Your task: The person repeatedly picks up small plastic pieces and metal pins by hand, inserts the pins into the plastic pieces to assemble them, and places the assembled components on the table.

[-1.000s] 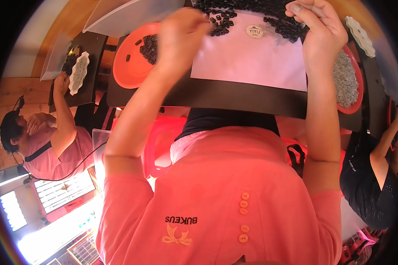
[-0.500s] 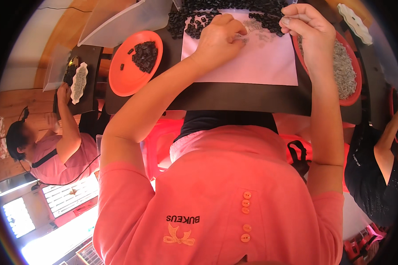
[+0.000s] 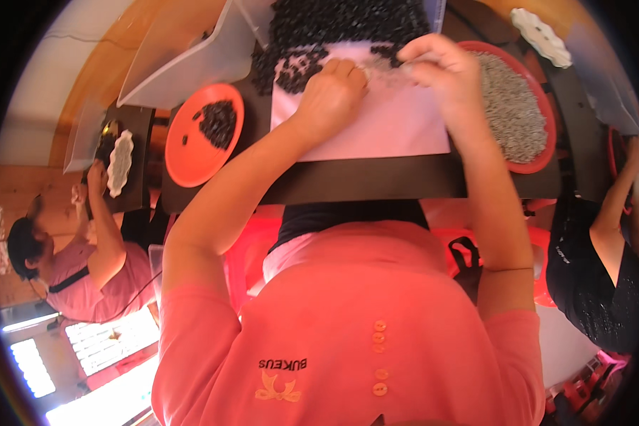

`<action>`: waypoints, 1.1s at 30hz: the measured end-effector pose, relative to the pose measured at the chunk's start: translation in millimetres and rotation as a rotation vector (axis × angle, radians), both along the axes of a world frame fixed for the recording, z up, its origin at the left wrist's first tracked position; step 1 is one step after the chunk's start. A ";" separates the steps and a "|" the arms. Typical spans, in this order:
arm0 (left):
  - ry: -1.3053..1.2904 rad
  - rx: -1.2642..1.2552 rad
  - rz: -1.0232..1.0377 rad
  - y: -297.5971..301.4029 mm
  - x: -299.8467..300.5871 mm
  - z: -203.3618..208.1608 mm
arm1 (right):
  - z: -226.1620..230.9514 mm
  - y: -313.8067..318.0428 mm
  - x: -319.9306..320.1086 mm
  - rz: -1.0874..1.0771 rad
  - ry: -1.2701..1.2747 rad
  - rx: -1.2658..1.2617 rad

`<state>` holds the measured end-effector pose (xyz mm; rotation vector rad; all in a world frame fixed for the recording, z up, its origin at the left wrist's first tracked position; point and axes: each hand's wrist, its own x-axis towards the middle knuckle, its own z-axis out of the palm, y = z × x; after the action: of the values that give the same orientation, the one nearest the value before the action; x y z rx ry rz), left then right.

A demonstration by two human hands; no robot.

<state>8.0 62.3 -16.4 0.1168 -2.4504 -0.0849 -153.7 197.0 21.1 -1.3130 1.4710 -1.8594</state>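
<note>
My left hand [image 3: 332,96] rests over a pale pink sheet [image 3: 383,135], its fingers curled and pressed together; whatever they hold is hidden. To its right, my right hand [image 3: 447,74] is raised with thumb and forefinger pinched, and anything between them is too small to name. Tiny greyish pieces [image 3: 385,77] lie scattered on the sheet between the two hands. Small black pieces [image 3: 298,71] are spread just beyond my left hand, merging into a large heap of black pieces [image 3: 348,25] at the far side.
On the left stands an orange plate [image 3: 186,165] with some black pieces. A red dish [image 3: 545,153] full of small silvery pieces [image 3: 511,110] is at the right. A clear plastic bin [image 3: 181,64] stands far left, a white scalloped tray [image 3: 541,37] far right. Other people sit at both sides.
Table and dishes appear shifted lower and slightly left in the picture. My right hand has come closer to my left hand, and both remain closed.
</note>
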 end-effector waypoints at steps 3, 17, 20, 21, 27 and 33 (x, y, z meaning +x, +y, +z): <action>0.012 -0.016 -0.040 6.1 3.9 3.9 | -12.8 -4.1 7.0 0.049 0.090 0.043; 0.008 0.036 0.015 -2.0 14.6 1.0 | -21.9 -9.9 5.4 0.034 0.232 0.050; 0.043 0.123 0.058 -10.4 17.2 -2.9 | -13.1 -6.3 7.5 0.071 0.163 0.117; 0.037 0.485 0.103 -6.0 16.4 1.9 | -7.6 -5.5 11.9 0.083 0.159 0.121; 0.168 1.679 -0.014 -4.6 24.6 27.8 | 14.6 -18.3 27.8 0.157 -0.003 0.337; 0.282 1.867 -0.064 7.9 13.2 25.6 | 23.3 -39.9 40.2 0.101 -0.159 0.439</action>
<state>21.1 70.2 9.1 0.7155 -1.3051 -2.1150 -113.5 157.1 44.4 -0.9856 1.5794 -1.4318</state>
